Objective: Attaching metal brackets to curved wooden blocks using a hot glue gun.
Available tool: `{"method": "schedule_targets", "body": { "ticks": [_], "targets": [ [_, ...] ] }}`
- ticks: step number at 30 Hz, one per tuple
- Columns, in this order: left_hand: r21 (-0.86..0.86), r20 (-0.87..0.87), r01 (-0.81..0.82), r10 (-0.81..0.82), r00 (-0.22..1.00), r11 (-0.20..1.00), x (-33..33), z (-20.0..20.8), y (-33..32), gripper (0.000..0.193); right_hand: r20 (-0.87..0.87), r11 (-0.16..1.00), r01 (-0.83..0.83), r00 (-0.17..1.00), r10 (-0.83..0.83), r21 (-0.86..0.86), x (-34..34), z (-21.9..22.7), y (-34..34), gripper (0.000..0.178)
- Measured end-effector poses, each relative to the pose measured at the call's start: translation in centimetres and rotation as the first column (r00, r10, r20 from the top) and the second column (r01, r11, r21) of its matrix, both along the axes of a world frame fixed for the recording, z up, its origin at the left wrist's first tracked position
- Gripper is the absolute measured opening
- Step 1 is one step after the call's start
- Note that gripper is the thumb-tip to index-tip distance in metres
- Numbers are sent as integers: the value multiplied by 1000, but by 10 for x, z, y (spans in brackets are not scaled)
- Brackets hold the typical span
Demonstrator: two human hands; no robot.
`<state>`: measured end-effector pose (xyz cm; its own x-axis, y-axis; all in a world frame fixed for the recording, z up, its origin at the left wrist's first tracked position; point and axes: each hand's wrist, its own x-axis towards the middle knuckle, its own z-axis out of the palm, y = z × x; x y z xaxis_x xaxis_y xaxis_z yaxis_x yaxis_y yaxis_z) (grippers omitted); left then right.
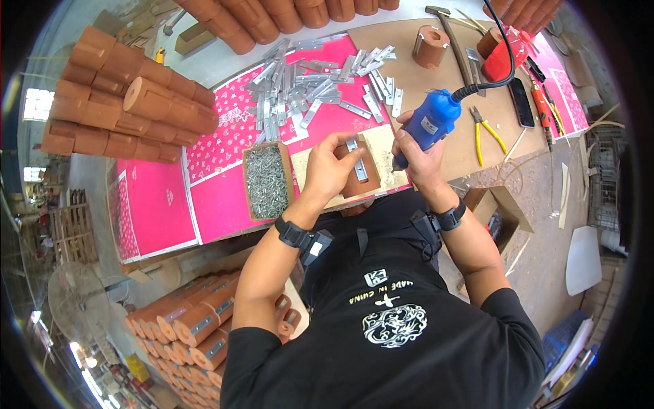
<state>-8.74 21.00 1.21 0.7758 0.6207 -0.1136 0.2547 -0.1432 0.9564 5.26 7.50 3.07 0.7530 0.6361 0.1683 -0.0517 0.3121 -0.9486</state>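
Note:
My left hand is closed at a silver metal strip, thumb and forefinger at its upper part. The strip lies along a recess in a reddish-brown cylinder, which rests on a pale wooden board at the table's near edge. Whether a screw is between the fingertips is too small to tell. In my right hand is a blue electric screwdriver, gripped round its body with the tip angled down, right of the cylinder and apart from the strip. Left of my left hand stands an open box of screws.
Loose metal strips lie heaped behind the board. Brown cylinders are stacked at the left, with more below the table. On the right are yellow-handled pliers, a hammer, a phone and a red bottle.

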Motion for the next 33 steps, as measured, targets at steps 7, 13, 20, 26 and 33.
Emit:
{"method": "schedule_targets", "body": {
  "ticks": [7, 13, 20, 26, 33],
  "targets": [
    [94, -129, 62, -49, 990, 994, 1, 18, 2, 34, -43, 999, 29, 999, -27, 45, 0, 2, 1, 24],
    [132, -25, 39, -36, 999, 991, -7, 0, -9, 35, 0, 1000, 12, 1000, -12, -9, -2, 1, 0, 26],
    [206, 40, 18, -27, 999, 978, -12, -12, -9, 36, -2, 1000, 5, 1000, -5, 12, -1, 4, 2, 23],
    [127, 48, 2, -8, 999, 992, -13, -14, -6, 42, 27, 1000, 23, 999, -23, 7, -1, 3, 2, 23],
    [380, -145, 156, -108, 984, 912, -15, 25, 5, 48, 64, 985, -51, 996, 62, -163, 14, 6, 4, 46]
  ]
}}
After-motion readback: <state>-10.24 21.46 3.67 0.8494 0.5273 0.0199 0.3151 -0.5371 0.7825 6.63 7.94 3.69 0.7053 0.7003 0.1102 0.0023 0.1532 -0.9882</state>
